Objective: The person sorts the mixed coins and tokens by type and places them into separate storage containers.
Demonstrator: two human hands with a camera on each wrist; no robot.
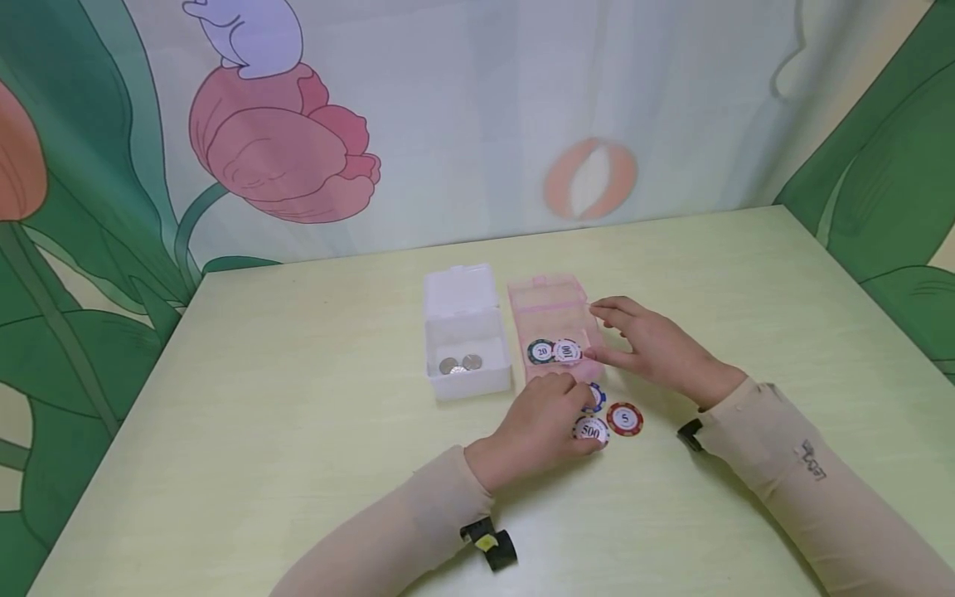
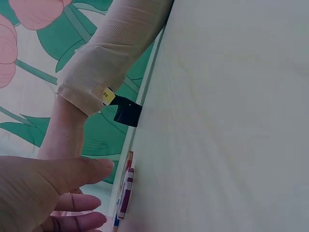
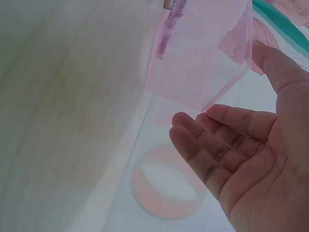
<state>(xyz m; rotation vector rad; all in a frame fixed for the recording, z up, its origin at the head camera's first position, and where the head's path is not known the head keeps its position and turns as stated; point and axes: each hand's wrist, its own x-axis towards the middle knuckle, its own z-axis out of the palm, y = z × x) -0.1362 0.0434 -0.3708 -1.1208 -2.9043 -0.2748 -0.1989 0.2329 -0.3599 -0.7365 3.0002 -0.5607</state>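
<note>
My left hand is low over the table by the poker chips, its fingers over a blue chip and its thumb at a white 500 chip. In the left wrist view its thumb and fingers are apart, beside the flat chips. A red 5 chip lies just right of these. Inside the lidded pink clear box are a green 20 chip and a white 100 chip. Along that box's right side, my right hand has its fingertips right at the wall.
Left of the pink box stands a white translucent box, lid tipped back, with several silver coins in it. Both boxes rest on a pale wooden table. A printed curtain hangs behind the table's far edge.
</note>
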